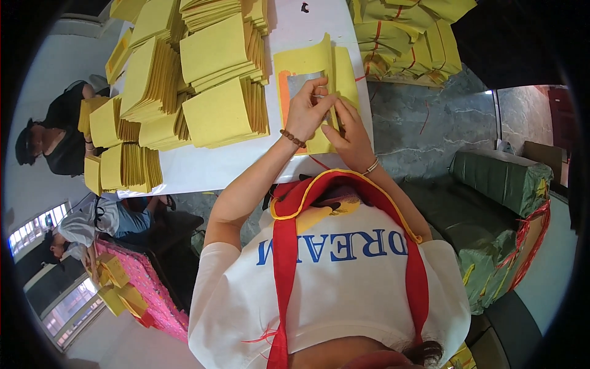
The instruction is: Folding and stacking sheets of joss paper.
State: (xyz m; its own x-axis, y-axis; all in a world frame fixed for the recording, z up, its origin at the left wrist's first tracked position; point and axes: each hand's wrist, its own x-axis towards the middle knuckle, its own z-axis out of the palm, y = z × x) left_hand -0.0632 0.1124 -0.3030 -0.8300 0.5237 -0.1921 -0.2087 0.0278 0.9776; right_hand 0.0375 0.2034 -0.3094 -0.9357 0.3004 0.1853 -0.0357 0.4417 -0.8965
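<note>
White tabletop (pixel 200 167) underneath, left hand (pixel 307 104) and right hand (pixel 353 136) pinch yellow paper (pixel 303 58) bearing a silver sheet (pixel 297 82).

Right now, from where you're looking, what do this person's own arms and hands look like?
Both hands, left and right, are gloveless, and the forearms are bare below short white sleeves. The left wrist wears a dark brown beaded bracelet; the right, a slim, pale bracelet. No cables show.
</note>
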